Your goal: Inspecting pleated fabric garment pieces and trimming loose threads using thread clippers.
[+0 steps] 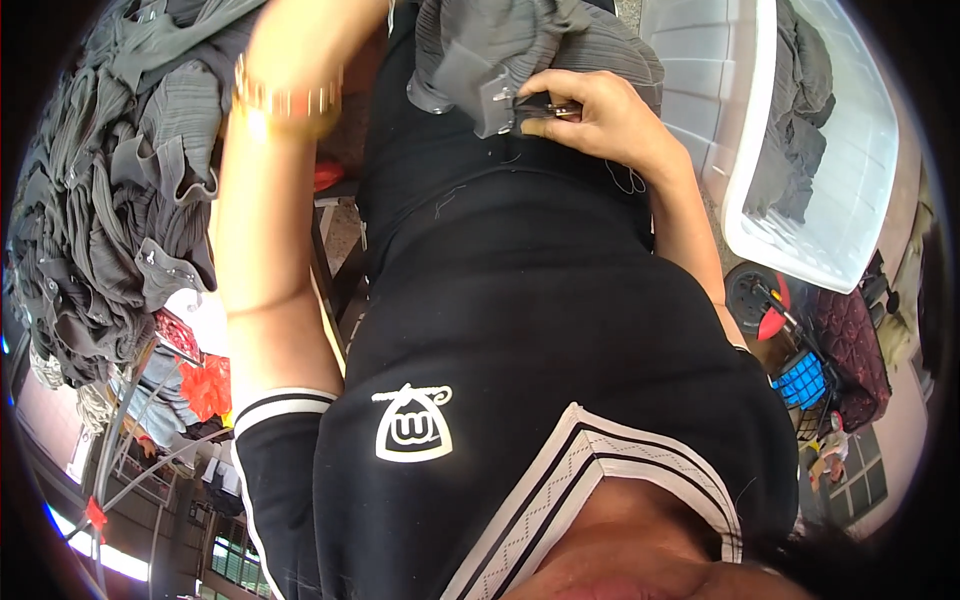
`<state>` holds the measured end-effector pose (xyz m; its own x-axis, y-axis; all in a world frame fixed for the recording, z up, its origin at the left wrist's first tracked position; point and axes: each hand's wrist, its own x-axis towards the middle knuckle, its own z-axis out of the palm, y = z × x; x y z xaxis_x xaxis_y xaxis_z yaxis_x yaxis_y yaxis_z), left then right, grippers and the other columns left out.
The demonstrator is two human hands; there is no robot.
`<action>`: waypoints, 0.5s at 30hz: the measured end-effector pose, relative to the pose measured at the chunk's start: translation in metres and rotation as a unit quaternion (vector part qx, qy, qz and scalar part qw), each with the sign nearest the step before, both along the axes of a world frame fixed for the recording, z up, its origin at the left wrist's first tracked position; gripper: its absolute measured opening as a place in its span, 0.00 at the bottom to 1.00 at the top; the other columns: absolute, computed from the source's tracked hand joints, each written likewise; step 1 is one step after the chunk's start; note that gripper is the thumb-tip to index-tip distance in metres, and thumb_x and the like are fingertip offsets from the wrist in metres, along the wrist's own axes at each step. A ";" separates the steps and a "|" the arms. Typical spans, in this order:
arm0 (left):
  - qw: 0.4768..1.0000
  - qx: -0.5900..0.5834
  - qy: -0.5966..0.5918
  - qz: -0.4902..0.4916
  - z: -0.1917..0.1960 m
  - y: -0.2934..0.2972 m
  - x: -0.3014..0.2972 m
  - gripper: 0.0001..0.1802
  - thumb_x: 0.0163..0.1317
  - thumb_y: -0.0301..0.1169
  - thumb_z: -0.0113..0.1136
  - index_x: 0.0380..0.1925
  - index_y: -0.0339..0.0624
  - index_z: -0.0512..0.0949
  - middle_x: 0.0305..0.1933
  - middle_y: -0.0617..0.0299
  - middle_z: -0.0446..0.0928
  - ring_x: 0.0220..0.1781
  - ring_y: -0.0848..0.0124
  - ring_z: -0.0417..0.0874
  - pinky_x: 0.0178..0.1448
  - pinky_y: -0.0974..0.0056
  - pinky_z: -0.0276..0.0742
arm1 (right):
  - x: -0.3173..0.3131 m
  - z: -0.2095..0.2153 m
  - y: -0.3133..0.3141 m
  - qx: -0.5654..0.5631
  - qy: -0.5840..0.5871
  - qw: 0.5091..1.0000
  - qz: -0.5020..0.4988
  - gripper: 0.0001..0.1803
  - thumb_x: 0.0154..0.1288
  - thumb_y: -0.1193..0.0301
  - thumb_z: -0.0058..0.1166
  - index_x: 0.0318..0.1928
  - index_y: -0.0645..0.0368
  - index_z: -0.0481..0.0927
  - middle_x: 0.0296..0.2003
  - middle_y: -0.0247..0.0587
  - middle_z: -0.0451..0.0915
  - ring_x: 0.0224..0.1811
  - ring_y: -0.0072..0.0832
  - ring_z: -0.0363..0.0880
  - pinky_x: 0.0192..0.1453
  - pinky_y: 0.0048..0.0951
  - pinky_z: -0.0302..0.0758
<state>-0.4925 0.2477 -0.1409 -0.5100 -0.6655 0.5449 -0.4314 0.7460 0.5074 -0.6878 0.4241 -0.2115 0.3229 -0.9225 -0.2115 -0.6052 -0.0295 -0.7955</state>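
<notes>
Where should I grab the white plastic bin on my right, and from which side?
Grip the white plastic bin by its rim along the left edge, probably coming from your side: that lip is broad and bare, with the grey cloth inside.

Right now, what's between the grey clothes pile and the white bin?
Mainly your left forearm, black clothing and right forearm, in the head view.

Bright overall; left hand (325, 35) motion-blurred, gold wristband (288, 102) glaring, white plastic bin (737, 200) washed pale, fisheye edges bent, corners black.
</notes>
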 end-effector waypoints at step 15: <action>0.900 0.424 -0.103 0.021 -0.051 0.118 0.048 0.16 0.66 0.35 0.68 0.46 0.34 0.83 0.43 0.55 0.80 0.34 0.69 0.83 0.44 0.64 0.80 | 0.000 -0.009 -0.005 0.093 -0.160 0.981 -0.062 0.15 0.66 0.76 0.66 0.53 0.57 0.86 0.23 0.20 0.66 0.27 0.10 0.62 0.31 0.19 0.62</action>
